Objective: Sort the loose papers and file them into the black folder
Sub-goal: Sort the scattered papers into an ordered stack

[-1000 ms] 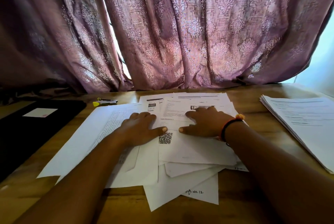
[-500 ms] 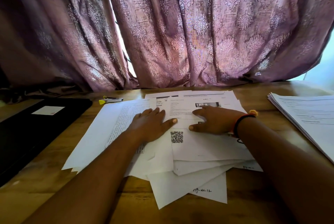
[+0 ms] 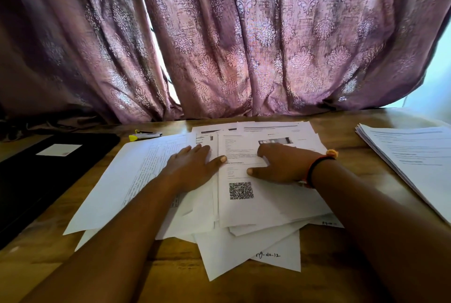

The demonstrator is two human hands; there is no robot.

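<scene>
Papers (image 3: pixel 244 239): fanned in an untidy overlap under both hands, flat on the table (image 3: pixel 170 273). Corners sticking out nearer than the wrists, one with a handwritten page note.

Top sheet: printed, with a QR code (image 3: pixel 241 190) just nearer than the gap between the two thumbs.

Left hand (image 3: pixel 192 168): palm down, fingers straight and together, thumb stretched toward the right hand. Pressed flat on the sheets at the top sheet's left edge, gripping nothing.

Right hand (image 3: pixel 280 166): palm down on the top sheet, fingers extended away from the body, thumb out toward the left hand. Pressed flat, pinching nothing. Thumbs close, not touching. Black and orange band (image 3: pixel 317 166) on the wrist.

Folder (image 3: pixel 44 180): closed, flat, well left of the left hand, apart from the papers. White label (image 3: pixel 59 150) on its cover.

Yellow-tipped marker (image 3: pixel 145 135): beyond the left hand, between folder and papers.

Second stack (image 3: pixel 415 163): squared up, well right of the right hand.

Curtain (image 3: pixel 244 46): purple, patterned, hanging beyond both hands.
</scene>
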